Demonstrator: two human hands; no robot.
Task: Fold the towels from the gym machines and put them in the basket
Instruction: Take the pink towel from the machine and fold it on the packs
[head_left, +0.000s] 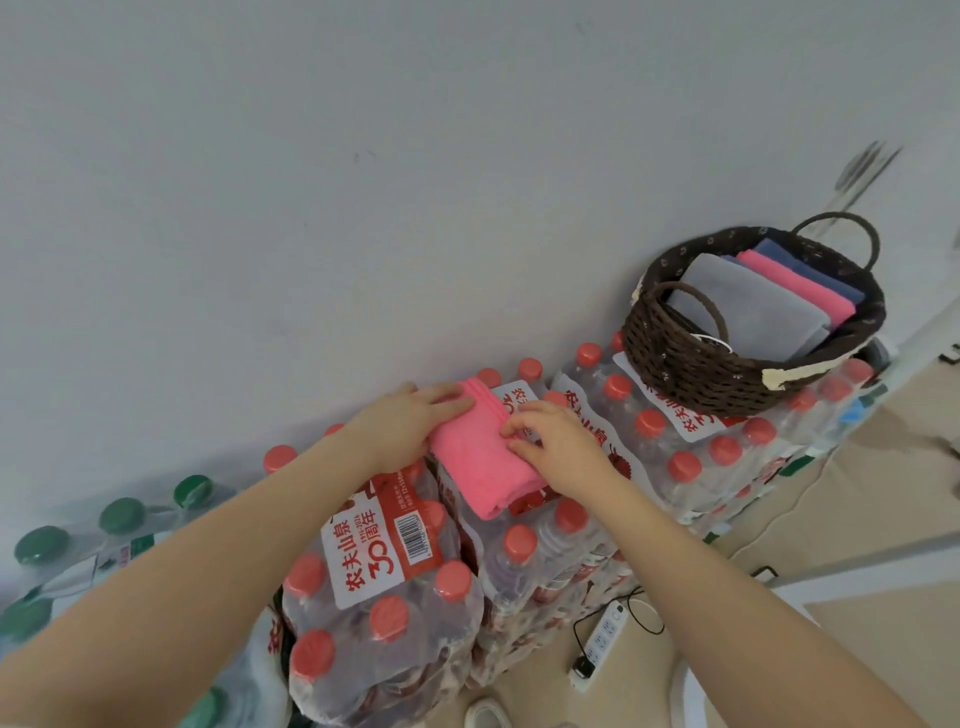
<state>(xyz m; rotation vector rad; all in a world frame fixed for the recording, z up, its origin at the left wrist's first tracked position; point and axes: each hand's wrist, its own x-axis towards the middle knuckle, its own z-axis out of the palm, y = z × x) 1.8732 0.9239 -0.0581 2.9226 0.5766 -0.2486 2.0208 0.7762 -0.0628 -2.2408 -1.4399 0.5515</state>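
A folded pink towel (480, 453) lies on top of shrink-wrapped packs of red-capped water bottles (395, 587). My left hand (410, 418) rests flat on the towel's left edge, fingers pressing its far end. My right hand (556, 441) pinches the towel's right edge with thumb and fingers. A dark brown woven basket (727, 369) with two loop handles stands on the bottle packs to the right, against the wall. Inside it lie a folded grey towel (748, 306), a folded pink towel (795, 286) and a folded blue towel (810, 267).
A pale wall (363, 182) rises right behind the bottle packs. Green-capped bottle packs (104, 525) sit at the left. On the beige floor at lower right lie a white power strip (602, 639) and black cables.
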